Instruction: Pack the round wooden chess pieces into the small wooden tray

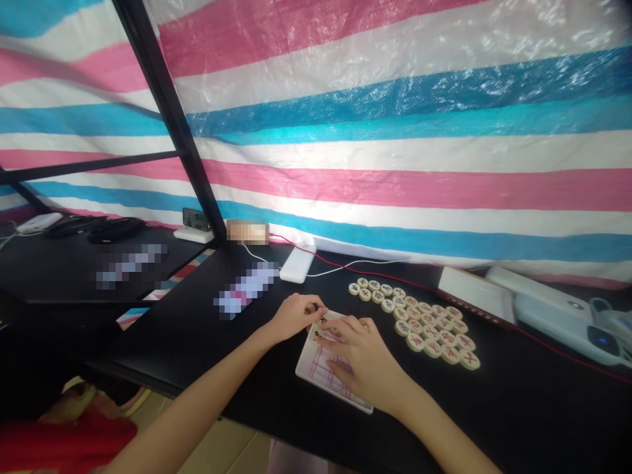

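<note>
Black table (197,342), right hand (366,363) flat on white board (316,370), left hand (295,317) curled beside chess piece (323,320)

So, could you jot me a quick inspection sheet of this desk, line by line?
Surface: black table, set against the back sheet.
Job's things: white board with red lines, near the front edge; round wooden pieces in rows to its right.
Clutter: white power bank; flat white box; white device at far right.
Hands: left hand curled at the board's far end, grip unclear; right hand lies open on the board.
Cables: red cable and white cable along the back.
Surroundings: striped tarp, pink, blue and white; black frame post; second table to the left.
</note>
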Demonstrator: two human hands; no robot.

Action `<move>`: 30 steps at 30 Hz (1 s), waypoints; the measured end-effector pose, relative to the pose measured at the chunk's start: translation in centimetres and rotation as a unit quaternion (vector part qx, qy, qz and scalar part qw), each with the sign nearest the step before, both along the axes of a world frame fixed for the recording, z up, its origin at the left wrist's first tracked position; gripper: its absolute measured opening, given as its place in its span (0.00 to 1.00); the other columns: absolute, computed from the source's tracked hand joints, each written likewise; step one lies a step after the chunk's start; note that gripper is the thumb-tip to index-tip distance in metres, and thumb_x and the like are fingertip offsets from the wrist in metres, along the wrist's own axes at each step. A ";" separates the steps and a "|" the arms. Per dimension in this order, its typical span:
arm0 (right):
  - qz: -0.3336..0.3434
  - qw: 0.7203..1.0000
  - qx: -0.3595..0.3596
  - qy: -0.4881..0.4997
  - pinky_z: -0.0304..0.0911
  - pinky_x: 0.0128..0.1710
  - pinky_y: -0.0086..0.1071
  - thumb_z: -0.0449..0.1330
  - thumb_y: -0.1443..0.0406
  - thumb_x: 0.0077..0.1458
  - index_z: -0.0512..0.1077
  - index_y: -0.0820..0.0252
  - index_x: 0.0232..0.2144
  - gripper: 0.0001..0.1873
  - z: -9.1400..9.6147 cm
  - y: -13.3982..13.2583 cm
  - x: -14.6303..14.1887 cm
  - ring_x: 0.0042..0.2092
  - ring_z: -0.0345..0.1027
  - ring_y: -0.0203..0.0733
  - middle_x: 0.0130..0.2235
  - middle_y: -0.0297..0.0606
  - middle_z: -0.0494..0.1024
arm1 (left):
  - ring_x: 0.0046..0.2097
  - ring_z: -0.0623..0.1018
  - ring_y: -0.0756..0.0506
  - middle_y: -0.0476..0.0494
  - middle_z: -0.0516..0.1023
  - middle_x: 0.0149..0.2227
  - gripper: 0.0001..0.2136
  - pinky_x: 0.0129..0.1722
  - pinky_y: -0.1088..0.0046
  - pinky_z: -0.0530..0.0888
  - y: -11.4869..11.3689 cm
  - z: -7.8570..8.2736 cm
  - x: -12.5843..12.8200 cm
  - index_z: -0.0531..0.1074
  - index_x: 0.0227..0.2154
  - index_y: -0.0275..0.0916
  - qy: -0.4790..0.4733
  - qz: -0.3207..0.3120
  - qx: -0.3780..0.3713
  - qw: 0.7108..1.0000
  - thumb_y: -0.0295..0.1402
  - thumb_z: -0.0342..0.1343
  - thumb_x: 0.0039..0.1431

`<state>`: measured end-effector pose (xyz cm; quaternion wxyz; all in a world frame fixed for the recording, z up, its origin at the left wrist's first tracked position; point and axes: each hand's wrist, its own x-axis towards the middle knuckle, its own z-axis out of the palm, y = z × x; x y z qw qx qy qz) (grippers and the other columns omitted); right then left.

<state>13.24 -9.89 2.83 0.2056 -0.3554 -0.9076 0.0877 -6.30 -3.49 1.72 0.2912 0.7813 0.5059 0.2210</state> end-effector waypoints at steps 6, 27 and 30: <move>-0.026 0.999 0.008 -0.022 0.51 0.45 0.39 0.56 0.60 0.57 0.65 0.43 0.54 0.21 -0.3 0.0 0.0 0.51 0.58 0.44 0.54 0.35 0.68 | 0.21 0.69 0.52 0.55 0.69 0.17 0.12 0.26 0.77 0.60 -0.1 0.2 -0.2 0.72 0.30 0.39 -0.002 -0.015 -0.014 1.000 0.42 0.50 0.56; -0.275 0.939 0.189 -0.080 0.53 0.46 0.43 0.50 0.64 0.60 0.69 0.54 0.50 0.17 -2.7 5.3 4.9 0.51 0.62 0.50 0.53 0.42 0.71 | 0.26 0.62 0.53 0.56 0.61 0.21 0.18 0.26 0.77 0.59 0.0 1.5 -1.3 0.70 0.41 0.37 -0.053 -0.113 -0.116 0.985 0.43 0.57 0.51; -0.260 0.942 0.192 -0.090 0.52 0.48 0.46 0.49 0.64 0.60 0.70 0.56 0.47 0.16 -3.3 5.4 5.0 0.53 0.61 0.50 0.54 0.43 0.71 | 0.26 0.63 0.53 0.56 0.62 0.22 0.19 0.26 0.76 0.59 -0.1 1.6 -1.3 0.71 0.41 0.37 -0.047 -0.111 -0.116 0.986 0.43 0.57 0.50</move>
